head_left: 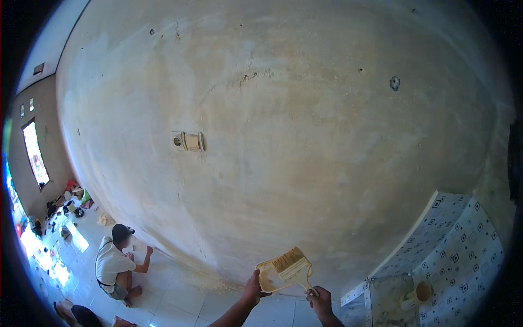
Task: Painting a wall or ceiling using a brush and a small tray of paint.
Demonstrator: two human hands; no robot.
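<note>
My left hand (pixel 252 289) grips the side of a shallow cream-coloured container (pixel 267 279), its inside smeared with pale paint. In my right hand (pixel 320 301) is the handle of a wide paintbrush (pixel 293 268) with tan bristles. The brush lies across the container's right part, bristles pointing up and left, and hides some of its rim. Beyond both hands rises a large plastered wall (pixel 305 152), patchy beige and white with several chips and holes. A wall socket and switch fitting (pixel 188 141) is set in it, left of the middle.
A person (pixel 115 264) in a white shirt and dark cap squats by the wall's foot, one arm toward it. Another person's legs (pixel 76 313) show lower left. Clutter (pixel 71 204) lies far left. At right stands a patterned tiled partition (pixel 457 250) with a beige cylindrical container (pixel 419 294).
</note>
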